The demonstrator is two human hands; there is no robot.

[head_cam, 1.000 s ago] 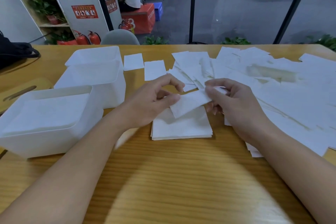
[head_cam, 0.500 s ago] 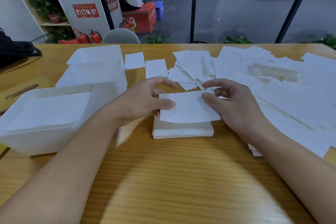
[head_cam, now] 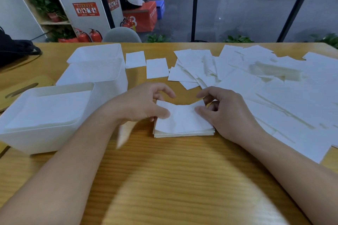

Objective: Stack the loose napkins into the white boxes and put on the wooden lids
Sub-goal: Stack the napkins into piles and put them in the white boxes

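Centre frame: top napkin, thin, white, slightly creased, pinched by my left hand and right hand over a squared stack, seemingly touching it.

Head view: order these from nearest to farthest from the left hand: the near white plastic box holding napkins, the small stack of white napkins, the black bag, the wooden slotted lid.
1. Small stack of white napkins, under the left hand.
2. Near white plastic box, to its left.
3. Wooden slotted lid, behind that box.
4. Black bag, far left table edge.
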